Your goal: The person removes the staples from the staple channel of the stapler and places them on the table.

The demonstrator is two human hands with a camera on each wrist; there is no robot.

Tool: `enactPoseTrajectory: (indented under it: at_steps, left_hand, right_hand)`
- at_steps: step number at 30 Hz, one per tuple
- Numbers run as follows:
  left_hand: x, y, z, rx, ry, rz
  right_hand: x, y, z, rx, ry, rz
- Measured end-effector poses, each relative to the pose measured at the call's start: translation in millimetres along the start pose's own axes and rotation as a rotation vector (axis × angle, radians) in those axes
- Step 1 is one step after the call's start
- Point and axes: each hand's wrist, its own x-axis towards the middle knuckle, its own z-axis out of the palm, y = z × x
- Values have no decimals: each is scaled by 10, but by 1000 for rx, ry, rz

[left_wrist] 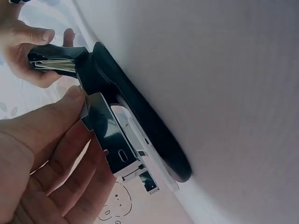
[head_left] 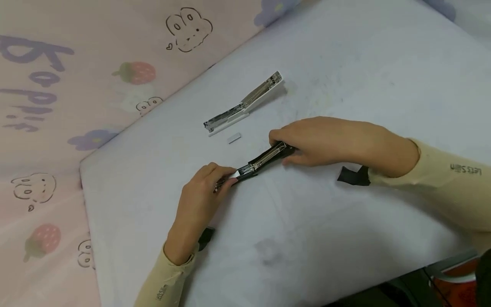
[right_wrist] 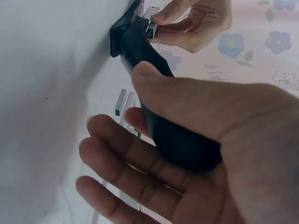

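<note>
A black stapler (head_left: 264, 159) is folded wide open between the two hands, its metal inner parts facing up in the head view. The left hand (head_left: 197, 194) pinches the metal staple channel (left_wrist: 110, 135) between thumb and fingers, beside the long black base (left_wrist: 145, 112). At the other end, the right hand (head_left: 330, 140) grips the black top cover (right_wrist: 182, 144) with thumb and index finger, the other fingers loosely spread. A short strip of staples (head_left: 234, 138) lies on the table beyond the stapler. Farther back lies a white stapler (head_left: 245, 106), also opened out.
A white cloth (head_left: 314, 238) covers the table. Pink patterned fabric (head_left: 115, 25) hangs or lies along the left and far side. Black straps (head_left: 353, 175) stick out at the wrists. Dark and red items (head_left: 456, 285) show past the near right table edge.
</note>
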Motion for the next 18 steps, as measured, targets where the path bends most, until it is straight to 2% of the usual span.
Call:
enactPoseTrajectory:
  at_steps: [7, 18]
  left_hand:
    - [-155, -27, -124, 0, -33, 8]
    - [-365, -7, -217, 45, -40, -25]
  right_hand:
    - [21, -167, 92, 20, -34, 22]
    - [86, -322, 187, 29, -48, -44]
